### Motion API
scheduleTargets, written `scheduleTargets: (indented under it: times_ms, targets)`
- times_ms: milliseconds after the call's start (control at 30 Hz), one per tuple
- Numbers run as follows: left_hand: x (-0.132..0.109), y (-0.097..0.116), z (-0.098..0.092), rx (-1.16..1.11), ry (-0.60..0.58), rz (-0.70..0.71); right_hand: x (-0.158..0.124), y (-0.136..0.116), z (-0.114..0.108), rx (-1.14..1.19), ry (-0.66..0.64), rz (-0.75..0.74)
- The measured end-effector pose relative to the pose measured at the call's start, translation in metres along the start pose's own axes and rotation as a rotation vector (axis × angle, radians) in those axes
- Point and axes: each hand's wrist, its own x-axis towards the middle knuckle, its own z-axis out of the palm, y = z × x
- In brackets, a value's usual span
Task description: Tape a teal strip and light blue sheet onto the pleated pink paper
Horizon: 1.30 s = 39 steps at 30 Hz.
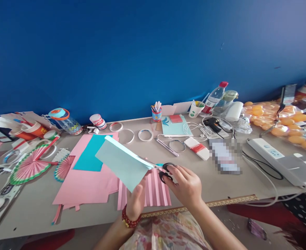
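Observation:
My left hand (137,196), with a red bead bracelet at the wrist, grips a pale blue sheet of paper (123,163) by its lower right edge. The sheet is tilted above the table, and its upper long edge looks folded. In my right hand (186,182) is a pair of scissors (156,166) with black handles. Its blades lie along the paper's upper edge near the right corner. Below my hands rests a pleated pink paper (156,191). Flat pink sheets (85,187) and a turquoise sheet (90,152) are to the left.
Folded paper fans (30,165) lie at the left. Tape rolls (145,135), a pen cup (156,114) and a bottle (215,99) stand along the back. A white stapler-like block (196,148), cables (201,130) and a power strip (270,152) occupy the right.

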Motion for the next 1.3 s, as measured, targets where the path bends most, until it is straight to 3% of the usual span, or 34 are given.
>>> scheduleTargets:
  times_ms: [100, 167, 367, 533, 733, 1300]
  targets:
    - [0.005, 0.013, -0.007, -0.231, 0.015, 0.073, -0.001, -0.001, 0.001, 0.002, 0.021, 0.000]
    - [0.010, 0.022, -0.013, -0.282, 0.024, 0.045, 0.000, -0.002, 0.001, 0.013, 0.030, -0.002]
    - [0.020, 0.041, -0.030, -0.242, -0.044, -0.068, 0.002, -0.003, -0.002, 0.006, 0.035, -0.007]
    - [0.027, 0.052, -0.024, -0.150, -0.056, -0.143, 0.001, -0.003, -0.003, 0.022, 0.003, -0.019]
    - [0.022, 0.047, -0.007, -0.202, 0.015, -0.114, 0.001, -0.003, -0.004, -0.004, -0.013, -0.008]
    - [0.017, 0.032, 0.010, -0.065, 0.263, -0.016, -0.002, -0.004, 0.000, 0.007, -0.038, -0.014]
